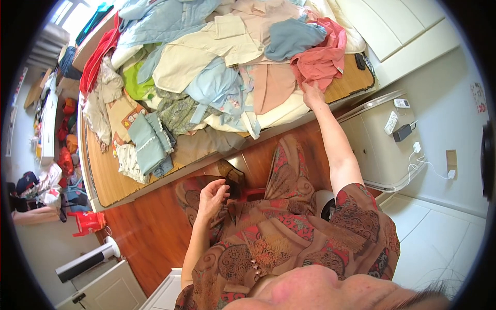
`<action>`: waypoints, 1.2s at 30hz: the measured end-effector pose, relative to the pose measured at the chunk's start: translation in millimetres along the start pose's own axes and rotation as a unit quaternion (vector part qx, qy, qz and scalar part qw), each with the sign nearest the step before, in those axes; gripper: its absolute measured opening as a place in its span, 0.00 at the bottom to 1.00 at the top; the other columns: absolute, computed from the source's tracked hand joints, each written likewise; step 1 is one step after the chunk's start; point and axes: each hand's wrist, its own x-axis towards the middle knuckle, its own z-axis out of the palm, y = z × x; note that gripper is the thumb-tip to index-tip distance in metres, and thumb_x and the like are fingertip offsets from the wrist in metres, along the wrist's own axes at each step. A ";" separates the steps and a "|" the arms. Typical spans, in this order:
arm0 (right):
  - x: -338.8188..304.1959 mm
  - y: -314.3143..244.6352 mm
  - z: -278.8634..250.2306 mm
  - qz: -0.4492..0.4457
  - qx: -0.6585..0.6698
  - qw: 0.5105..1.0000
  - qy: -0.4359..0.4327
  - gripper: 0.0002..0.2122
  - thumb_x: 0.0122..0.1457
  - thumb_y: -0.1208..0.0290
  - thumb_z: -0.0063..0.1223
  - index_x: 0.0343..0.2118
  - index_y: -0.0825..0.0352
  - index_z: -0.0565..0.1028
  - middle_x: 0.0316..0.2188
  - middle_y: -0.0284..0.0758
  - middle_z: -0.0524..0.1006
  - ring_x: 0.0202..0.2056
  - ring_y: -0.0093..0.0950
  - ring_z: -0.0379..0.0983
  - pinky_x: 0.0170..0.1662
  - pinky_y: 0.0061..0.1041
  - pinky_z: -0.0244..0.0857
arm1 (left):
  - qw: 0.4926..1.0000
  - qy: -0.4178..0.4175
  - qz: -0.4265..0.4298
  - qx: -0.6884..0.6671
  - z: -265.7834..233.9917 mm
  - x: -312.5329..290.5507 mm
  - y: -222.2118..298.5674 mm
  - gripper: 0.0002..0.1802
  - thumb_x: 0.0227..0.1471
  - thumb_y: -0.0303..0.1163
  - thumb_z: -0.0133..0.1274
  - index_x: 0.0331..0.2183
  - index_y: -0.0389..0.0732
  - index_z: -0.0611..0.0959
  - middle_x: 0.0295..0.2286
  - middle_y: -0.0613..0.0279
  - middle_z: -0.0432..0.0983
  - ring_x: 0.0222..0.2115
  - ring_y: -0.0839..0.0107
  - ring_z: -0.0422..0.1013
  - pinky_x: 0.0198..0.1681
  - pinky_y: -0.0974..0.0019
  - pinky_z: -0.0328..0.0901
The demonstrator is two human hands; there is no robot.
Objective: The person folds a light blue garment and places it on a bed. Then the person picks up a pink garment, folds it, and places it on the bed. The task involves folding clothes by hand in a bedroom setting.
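Note:
Stretched forward to the bed's near right part, my right hand (313, 95) has its fingers closed on the lower edge of a coral-pink garment (323, 57). That garment lies crumpled, with a grey-blue garment (293, 39) against its left side. Over my lap hovers my left hand (212, 199), fingers loosely curled and apart, with nothing seen in it. A peach folded cloth (274, 88), a light blue garment (214, 82) and a cream garment (201, 49) lie in the heap left of my right hand. A folded grey-green garment with white trim (149, 142) sits at the near left.
The clothes cover a bed with a wooden board (108, 175) along its edge. On the right, a beige cabinet (361, 139) bears a white remote (391, 122), a black adapter (403, 133) and cables. A white fan-like appliance (93, 258) stands at lower left, near a red bag (89, 222).

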 end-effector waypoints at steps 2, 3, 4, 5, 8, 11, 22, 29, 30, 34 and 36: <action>7.7 3.8 2.7 -0.012 0.005 1.000 -0.015 0.23 0.62 0.70 0.41 0.61 0.49 0.68 0.65 0.55 0.55 0.56 0.53 0.67 0.58 0.45 0.64 | 1.000 -0.011 -0.005 0.018 5.3 3.2 6.7 0.17 0.61 0.32 0.54 0.50 0.36 0.78 0.39 0.58 0.81 0.33 0.74 0.78 0.35 0.72 0.70; 11.1 2.8 1.3 -0.019 0.007 1.000 -0.021 0.23 0.62 0.70 0.40 0.61 0.49 0.67 0.65 0.55 0.55 0.57 0.53 0.67 0.58 0.45 0.64 | 1.000 -0.016 -0.005 0.026 8.3 5.4 10.6 0.17 0.61 0.32 0.54 0.50 0.36 0.78 0.39 0.58 0.81 0.33 0.74 0.78 0.35 0.72 0.70; 13.5 0.5 1.3 -0.023 0.002 0.999 -0.022 0.24 0.63 0.70 0.39 0.62 0.47 0.65 0.64 0.54 0.58 0.56 0.51 0.69 0.57 0.46 0.65 | 0.999 -0.013 -0.012 0.035 11.4 6.1 14.8 0.18 0.61 0.32 0.54 0.50 0.36 0.78 0.39 0.58 0.81 0.33 0.74 0.78 0.35 0.72 0.70; 16.6 -0.5 -0.4 -0.023 -0.015 0.999 -0.046 0.24 0.63 0.71 0.39 0.63 0.47 0.65 0.63 0.53 0.59 0.56 0.51 0.69 0.56 0.46 0.65 | 0.999 -0.018 -0.015 0.043 13.6 7.8 17.9 0.18 0.61 0.32 0.54 0.51 0.36 0.77 0.39 0.58 0.81 0.33 0.74 0.78 0.35 0.72 0.70; 18.1 -11.4 -13.3 -0.048 -0.072 0.994 -0.073 0.22 0.63 0.71 0.40 0.61 0.56 0.66 0.56 0.49 0.70 0.53 0.45 0.72 0.52 0.45 0.68 | 0.998 -0.026 -0.018 0.052 16.5 10.8 20.0 0.19 0.61 0.34 0.53 0.51 0.35 0.77 0.40 0.59 0.81 0.34 0.74 0.78 0.36 0.73 0.69; 27.4 4.8 -13.0 -0.028 -0.084 0.995 -0.045 0.15 0.62 0.69 0.47 0.49 0.65 0.75 0.45 0.48 0.79 0.46 0.42 0.77 0.48 0.43 0.71 | 0.998 -0.040 -0.015 0.054 25.3 17.6 25.9 0.19 0.61 0.34 0.53 0.51 0.35 0.77 0.39 0.59 0.81 0.34 0.75 0.77 0.36 0.73 0.69; -59.1 56.4 -29.4 0.012 0.097 0.982 0.160 0.16 0.56 0.55 0.58 0.26 0.66 0.81 0.25 0.43 0.81 0.33 0.43 0.79 0.35 0.41 0.70 | 0.991 -0.097 0.020 0.092 56.2 30.1 41.4 0.19 0.61 0.31 0.55 0.50 0.31 0.77 0.38 0.54 0.81 0.33 0.73 0.77 0.38 0.70 0.72; -156.6 77.1 -90.5 0.058 0.377 0.905 0.188 0.18 0.64 0.59 0.54 0.22 0.68 0.79 0.15 0.31 0.77 0.16 0.16 0.72 0.18 0.19 0.64 | 0.981 -0.145 0.060 0.110 67.0 29.2 45.5 0.17 0.61 0.30 0.54 0.49 0.31 0.78 0.37 0.55 0.81 0.34 0.73 0.77 0.38 0.70 0.73; -170.4 76.7 -99.4 0.058 0.411 0.888 0.196 0.18 0.64 0.60 0.54 0.22 0.68 0.79 0.15 0.31 0.76 0.16 0.17 0.72 0.18 0.19 0.63 | 0.980 -0.148 0.065 0.113 68.0 27.7 46.8 0.17 0.60 0.30 0.54 0.49 0.31 0.78 0.37 0.55 0.81 0.34 0.73 0.77 0.38 0.70 0.73; -229.7 29.5 -144.7 -0.003 0.541 0.816 0.203 0.19 0.65 0.63 0.53 0.19 0.68 0.76 0.13 0.28 0.73 0.14 0.15 0.67 0.16 0.16 0.57 | 0.978 -0.142 0.098 0.119 58.8 17.9 40.2 0.17 0.60 0.29 0.55 0.49 0.31 0.78 0.35 0.57 0.80 0.33 0.74 0.77 0.38 0.70 0.73; -258.2 -7.0 -172.0 -0.040 0.549 0.812 0.196 0.19 0.64 0.64 0.53 0.17 0.67 0.74 0.12 0.26 0.71 0.13 0.14 0.64 0.16 0.16 0.54 | 0.976 -0.133 0.117 0.123 51.1 12.5 35.2 0.18 0.59 0.29 0.56 0.49 0.32 0.78 0.35 0.58 0.80 0.33 0.75 0.76 0.38 0.70 0.72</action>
